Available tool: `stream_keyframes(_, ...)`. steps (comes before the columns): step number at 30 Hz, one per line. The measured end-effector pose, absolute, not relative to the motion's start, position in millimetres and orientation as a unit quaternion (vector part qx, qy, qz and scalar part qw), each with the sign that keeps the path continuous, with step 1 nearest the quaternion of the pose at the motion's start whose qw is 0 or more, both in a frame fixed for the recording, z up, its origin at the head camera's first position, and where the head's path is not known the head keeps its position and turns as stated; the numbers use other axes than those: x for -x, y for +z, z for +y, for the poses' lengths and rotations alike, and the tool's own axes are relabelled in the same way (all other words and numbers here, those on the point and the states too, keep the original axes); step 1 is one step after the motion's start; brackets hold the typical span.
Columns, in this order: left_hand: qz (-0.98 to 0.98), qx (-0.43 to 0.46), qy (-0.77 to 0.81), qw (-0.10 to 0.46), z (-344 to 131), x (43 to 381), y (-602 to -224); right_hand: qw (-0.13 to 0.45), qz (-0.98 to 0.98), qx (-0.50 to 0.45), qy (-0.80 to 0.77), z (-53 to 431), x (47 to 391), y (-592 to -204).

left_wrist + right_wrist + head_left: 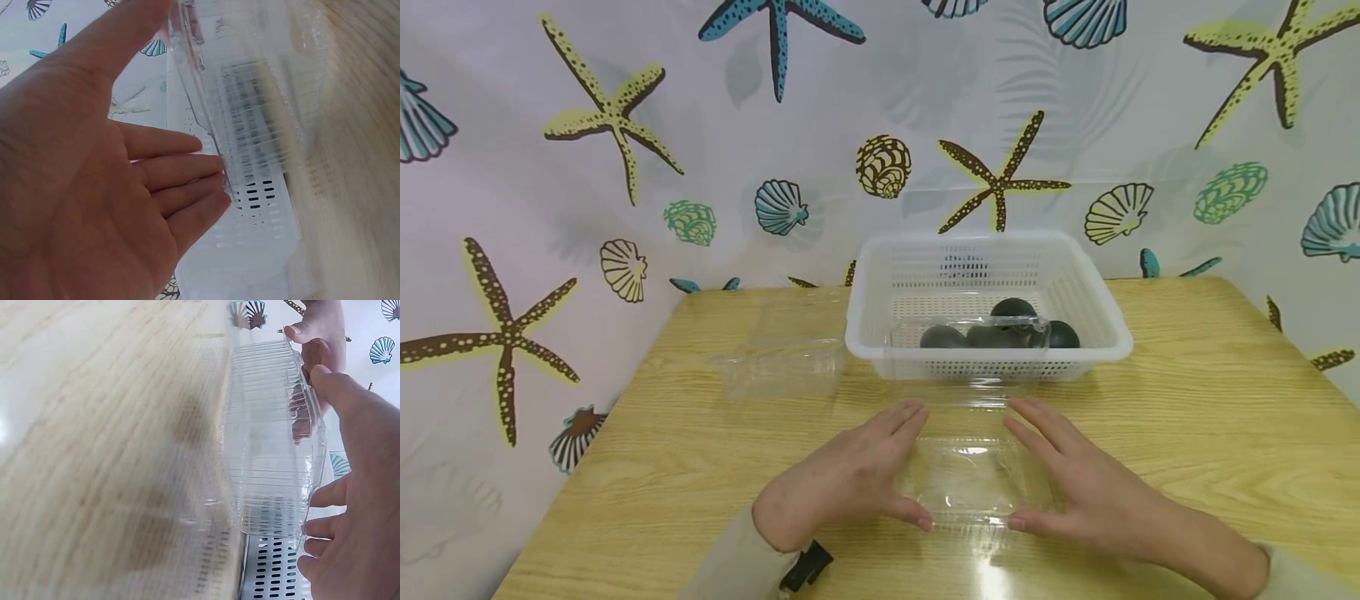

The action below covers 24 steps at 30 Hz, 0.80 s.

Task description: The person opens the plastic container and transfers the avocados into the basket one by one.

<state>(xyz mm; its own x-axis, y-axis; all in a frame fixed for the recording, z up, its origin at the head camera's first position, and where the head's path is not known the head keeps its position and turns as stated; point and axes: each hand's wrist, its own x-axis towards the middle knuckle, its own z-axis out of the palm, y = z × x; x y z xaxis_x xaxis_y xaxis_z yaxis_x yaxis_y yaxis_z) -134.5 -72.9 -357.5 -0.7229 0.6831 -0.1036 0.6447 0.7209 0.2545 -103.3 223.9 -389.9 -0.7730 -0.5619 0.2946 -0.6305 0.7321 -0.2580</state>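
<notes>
A clear plastic clamshell box [973,479] lies on the table in front of me, its lid [962,392] raised at the back against the basket's front. My left hand [857,467] flanks the left side, thumb by the near corner. On the right side is my right hand [1090,492], thumb likewise at the near corner. In the left wrist view, the left fingers [181,169] are nearly straight, tips at the box's edge. The right wrist view has the right hand [359,506] spread along the ribbed box [269,437], fingertips by its rim.
A white perforated basket [1075,283] stands behind the box, holding several dark rounded objects [1013,308]. Another clear plastic container [782,375] sits to its left on the wooden table [1210,375]. Behind hangs a cloth [835,108] patterned with shells and starfish.
</notes>
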Motion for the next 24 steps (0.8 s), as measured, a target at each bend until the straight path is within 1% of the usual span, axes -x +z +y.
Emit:
stream_keyframes(6, 0.907, -0.398, 0.121, 0.069, -78, 136, -363, 0.089, -0.936, -0.309, 0.144, 222, 102, -393)
stream_keyframes(11, 0.899, -0.416, 0.126, 0.054, -80, 134, -367, 0.083, -0.933, -0.315, 0.154, 221, 101, -394)
stream_keyframes(18, 0.900, -0.412, 0.130, 0.055, -82, 130, -368, 0.104, -0.929, -0.322, 0.152, 221, 99, -394)
stream_keyframes(24, 0.893, -0.429, 0.136, 0.020, -84, 128, -369, 0.111, -0.924, -0.330, 0.158, 222, 99, -395)
